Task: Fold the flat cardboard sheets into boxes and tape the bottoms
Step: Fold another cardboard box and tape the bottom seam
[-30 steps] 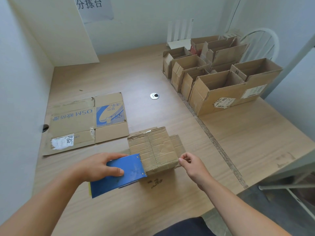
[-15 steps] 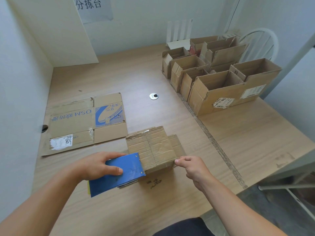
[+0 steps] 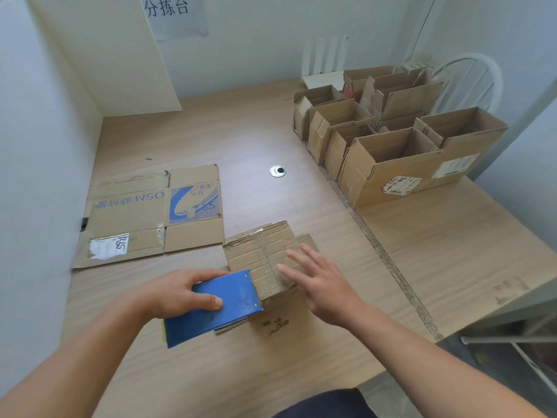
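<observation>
A small brown cardboard box (image 3: pixel 259 251) stands bottom-up near the table's front, its flaps folded shut. My left hand (image 3: pixel 177 292) grips a blue tape dispenser (image 3: pixel 220 306), whose front edge sits against the box's near left side. My right hand (image 3: pixel 319 282) lies flat with straight fingers on the box's top right part. A flat printed cardboard sheet (image 3: pixel 150 215) lies on the table to the left of the box.
Several folded open boxes (image 3: pixel 391 146) stand in a cluster at the back right of the wooden table (image 3: pixel 452 236). A round metal grommet (image 3: pixel 277 171) sits in the table's middle. Walls close the left and back; a white chair (image 3: pixel 476 76) stands behind the boxes.
My right hand let go of the pinch at the box's right edge and moved up onto the box, fingers spread flat. The left hand and dispenser stayed put.
</observation>
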`<state>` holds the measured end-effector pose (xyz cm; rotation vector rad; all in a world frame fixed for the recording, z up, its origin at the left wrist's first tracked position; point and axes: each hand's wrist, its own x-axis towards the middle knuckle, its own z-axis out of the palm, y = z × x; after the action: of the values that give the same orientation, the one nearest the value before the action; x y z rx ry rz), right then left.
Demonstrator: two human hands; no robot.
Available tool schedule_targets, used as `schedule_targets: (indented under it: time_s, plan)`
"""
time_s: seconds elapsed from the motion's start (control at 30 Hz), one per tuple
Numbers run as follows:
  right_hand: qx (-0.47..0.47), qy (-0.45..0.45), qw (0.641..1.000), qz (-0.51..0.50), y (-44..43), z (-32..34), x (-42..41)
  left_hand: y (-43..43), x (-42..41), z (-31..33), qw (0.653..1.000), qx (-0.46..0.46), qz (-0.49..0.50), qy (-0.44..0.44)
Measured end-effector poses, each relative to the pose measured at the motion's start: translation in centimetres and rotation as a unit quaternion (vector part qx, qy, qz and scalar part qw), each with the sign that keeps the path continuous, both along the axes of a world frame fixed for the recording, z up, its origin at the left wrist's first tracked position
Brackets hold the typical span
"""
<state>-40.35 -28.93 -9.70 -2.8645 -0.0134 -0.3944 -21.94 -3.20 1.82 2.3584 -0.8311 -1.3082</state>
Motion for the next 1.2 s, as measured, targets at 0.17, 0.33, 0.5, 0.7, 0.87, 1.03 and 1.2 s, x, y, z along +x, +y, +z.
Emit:
schedule_targets:
  time_s: [0.17, 0.33, 0.5, 0.7, 0.87, 1.03, 1.2]
  plan:
    - [0.011, -0.025, 0.999, 0.041, 0.7, -2.1, 0.2, 0.4, -0.5, -0.2, 1.000, -0.018, 0.009, -0.008]
    - [0.047, -0.062, 0.997, -0.001, 1.5, -2.0, 0.8, 1.2, -0.6, -0.6, 0.999, -0.035, 0.028, -0.002]
    - [0.013, -0.064, 0.998, 0.014, 0.7, -1.8, 1.4, 1.9, -0.7, -0.9, 0.998, -0.043, 0.036, -0.002]
    - [0.024, -0.053, 0.998, 0.025, 0.1, -2.5, 1.7, 2.4, -0.6, -0.8, 0.998, -0.055, 0.032, 0.006]
    - [0.037, -0.020, 0.999, 0.011, 0.2, -2.5, 1.2, 3.4, -0.2, -0.2, 0.998, -0.057, 0.022, 0.010]
    - [0.043, -0.016, 0.999, 0.018, 0.4, -2.1, 1.5, 5.8, 1.0, 0.7, 0.997, -0.061, 0.031, 0.036]
    - [0.042, -0.005, 0.999, 0.021, 0.1, -2.0, 1.3, 6.8, 1.9, 0.5, 0.997, -0.054, 0.030, 0.053]
